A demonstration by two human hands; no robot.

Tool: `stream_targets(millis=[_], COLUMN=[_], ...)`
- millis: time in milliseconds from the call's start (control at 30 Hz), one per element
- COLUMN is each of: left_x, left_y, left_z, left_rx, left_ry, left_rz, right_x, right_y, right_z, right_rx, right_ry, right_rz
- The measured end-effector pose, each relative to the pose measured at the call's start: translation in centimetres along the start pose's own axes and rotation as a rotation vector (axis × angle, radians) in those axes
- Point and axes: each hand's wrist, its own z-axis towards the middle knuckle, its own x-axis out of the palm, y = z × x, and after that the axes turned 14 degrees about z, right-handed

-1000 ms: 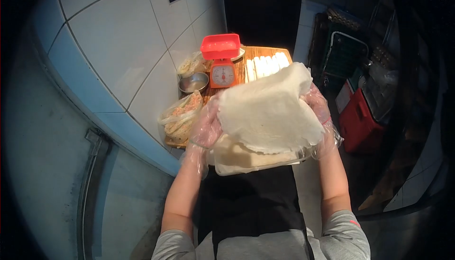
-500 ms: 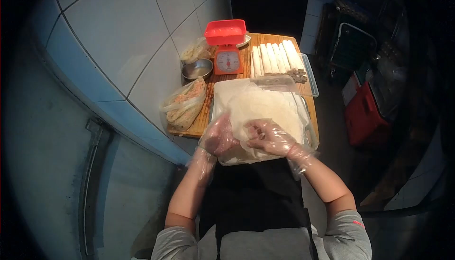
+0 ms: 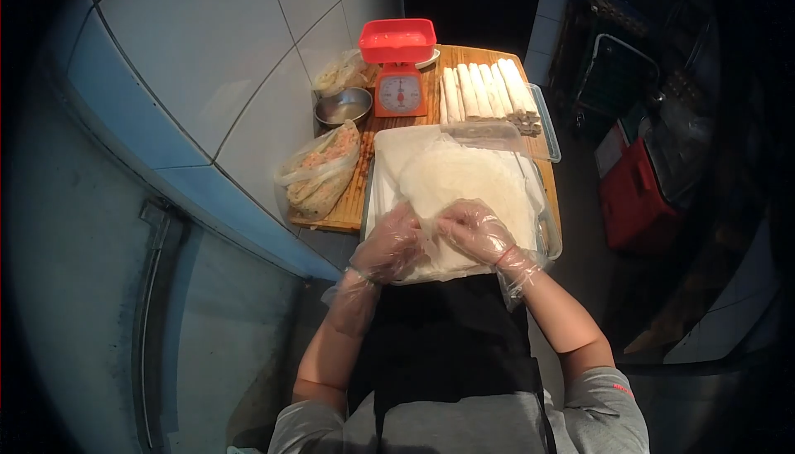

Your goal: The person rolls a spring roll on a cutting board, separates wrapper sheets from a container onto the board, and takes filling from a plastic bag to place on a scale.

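Note:
Both of my hands wear clear plastic gloves. A stack of thin, pale spring roll wrappers (image 3: 476, 172) lies on a white sheet in a clear plastic tray (image 3: 548, 247). Over the near left part of the stack, my left hand (image 3: 391, 243) is closed with its fingertips on the edge of a wrapper. Just to its right, my right hand (image 3: 476, 230) pinches the same near edge between thumb and fingers. A bit of the thin sheet shows between the two hands. The fingertips are partly hidden.
Behind the tray, rolled spring rolls (image 3: 487, 91) lie stacked on a plastic lid (image 3: 546, 123). At the left of the wooden table (image 3: 352, 206) are a red kitchen scale (image 3: 401, 90), a metal bowl (image 3: 344, 108) and a bag of orange-flecked filling (image 3: 319, 177). A red box (image 3: 633, 197) stands at right.
My left hand has turned from palm-up to closed fingers and come nearer my right hand. The right hand has shifted slightly, its fingers now pinching the wrapper's edge. The camera view has tilted slightly.

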Motion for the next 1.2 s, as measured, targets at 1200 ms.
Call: stream_targets(millis=[1200], left_x=[0.1], left_y=[0.9], left_z=[1.3], left_rx=[0.113], left_ry=[-0.367], left_rz=[0.661], right_x=[-0.1], right_y=[0.1], right_z=[-0.6], right_rx=[0.214], right_ry=[-0.344], right_rz=[0.792])
